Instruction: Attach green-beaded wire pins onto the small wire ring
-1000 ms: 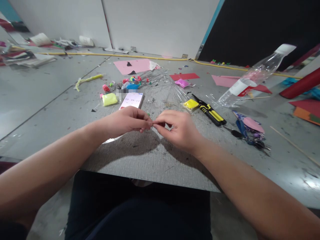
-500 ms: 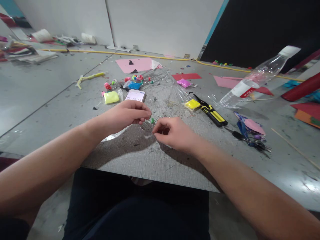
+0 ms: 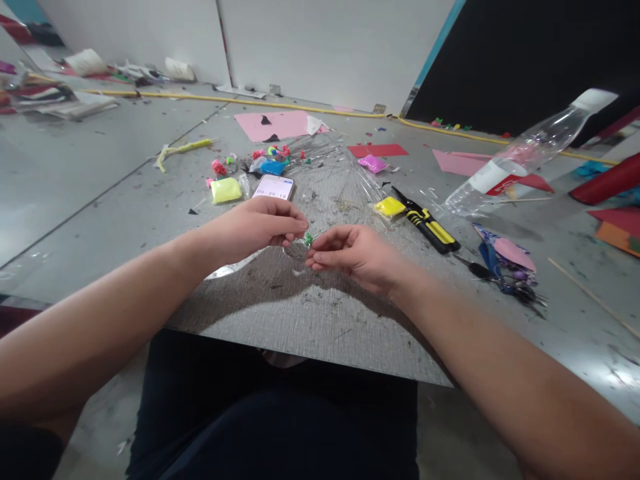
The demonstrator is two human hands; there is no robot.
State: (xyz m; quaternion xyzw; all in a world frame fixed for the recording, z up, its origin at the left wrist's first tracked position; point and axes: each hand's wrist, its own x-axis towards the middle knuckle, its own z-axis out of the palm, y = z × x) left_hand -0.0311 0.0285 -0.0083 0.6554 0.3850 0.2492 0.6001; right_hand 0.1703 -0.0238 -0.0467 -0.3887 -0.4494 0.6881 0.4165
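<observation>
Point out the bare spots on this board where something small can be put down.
The near strip of the grey board, between both forearms and its front edge, is bare. The floor left of the yellow clay is open too. Crowded: around the phone, the cutters, and the bottle. The left hand and right hand pinch a green bit.

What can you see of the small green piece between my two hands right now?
The small green piece is a tiny, bright green lump, soft-looking like modelling clay, though too small to be sure. It sits between the fingertips of the left hand and the right hand, just above the grey board. A crumpled bit of clear film hangs beside it. Which fingers grip it cannot be told.
</observation>
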